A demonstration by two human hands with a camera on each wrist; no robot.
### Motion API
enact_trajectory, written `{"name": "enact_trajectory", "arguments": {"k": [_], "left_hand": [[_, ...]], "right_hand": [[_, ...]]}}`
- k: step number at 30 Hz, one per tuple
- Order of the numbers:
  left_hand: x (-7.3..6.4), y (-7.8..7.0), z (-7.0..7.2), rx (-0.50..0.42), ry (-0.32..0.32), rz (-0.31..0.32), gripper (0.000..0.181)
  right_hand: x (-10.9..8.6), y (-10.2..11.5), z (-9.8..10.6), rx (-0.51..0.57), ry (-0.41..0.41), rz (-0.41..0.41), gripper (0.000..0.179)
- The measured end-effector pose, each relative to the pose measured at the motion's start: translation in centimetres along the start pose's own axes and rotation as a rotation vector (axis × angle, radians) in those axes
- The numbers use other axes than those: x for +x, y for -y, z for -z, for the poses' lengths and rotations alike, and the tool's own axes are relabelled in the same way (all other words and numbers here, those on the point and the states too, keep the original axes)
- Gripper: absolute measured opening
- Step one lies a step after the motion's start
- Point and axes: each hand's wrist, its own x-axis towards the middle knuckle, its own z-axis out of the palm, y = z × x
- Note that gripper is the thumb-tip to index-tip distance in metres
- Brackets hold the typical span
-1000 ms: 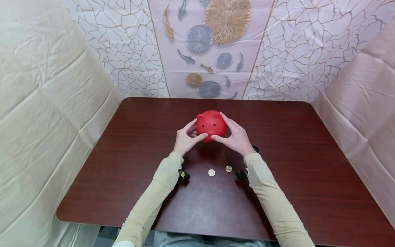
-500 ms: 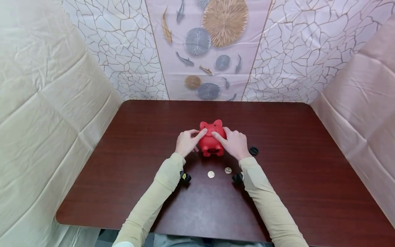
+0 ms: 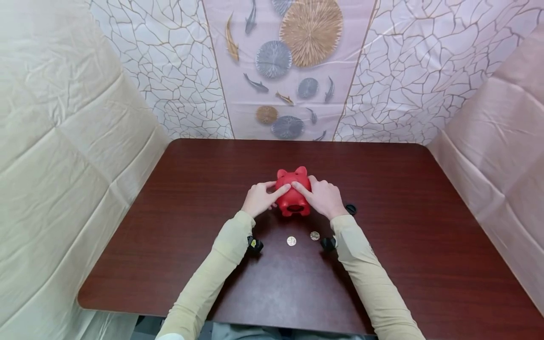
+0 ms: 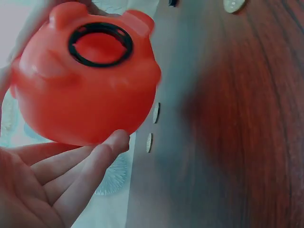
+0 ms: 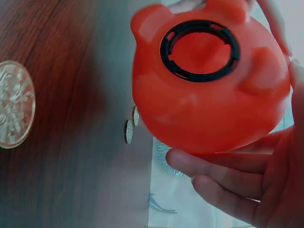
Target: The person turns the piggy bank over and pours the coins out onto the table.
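Note:
Both hands hold a red piggy bank (image 3: 293,199) over the table, tipped back so its underside faces the person. My left hand (image 3: 257,200) grips its left side and my right hand (image 3: 326,199) its right side, thumbs on the front and fingers behind. A black ring (image 4: 100,64) rims the round hole in the belly, and the hole is uncovered. Two coins, a left one (image 3: 291,241) and a right one (image 3: 315,235), lie on the table nearer the person. Beyond the bank, further coins (image 5: 128,132) show in the wrist views; the bank hides them from the head view.
A round black plug (image 3: 351,209) lies on the brown table (image 3: 204,189) beside the right wrist, partly covered by it. Wrist cameras (image 3: 255,245) hang under both forearms. Fabric-covered walls (image 3: 286,71) stand behind the table and at both sides.
The piggy bank has tilted back and come lower and nearer, its face turning upward and its belly hole coming into view. Both hands moved with it, keeping their grip.

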Motion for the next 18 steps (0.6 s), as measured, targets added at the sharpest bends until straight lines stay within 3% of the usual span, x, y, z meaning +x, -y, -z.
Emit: {"name": "enact_trajectory", "arguments": {"k": [10,14,18], "left_hand": [[-0.4,0.8,0.9,-0.221,0.001,-0.108,0.077],[-0.5,1.0,0.9,-0.264,-0.017,-0.195,0.083],[-0.6,1.2,0.7,-0.292,-0.076,-0.279,0.090]], "right_hand": [[-0.1,-0.8,-1.4,0.255,0.037,0.036,0.098],[-0.2,-0.8,-2.2,0.309,-0.011,0.089,0.102],[-0.2,-0.7,-2.8,0.338,-0.113,0.166,0.106]]}}
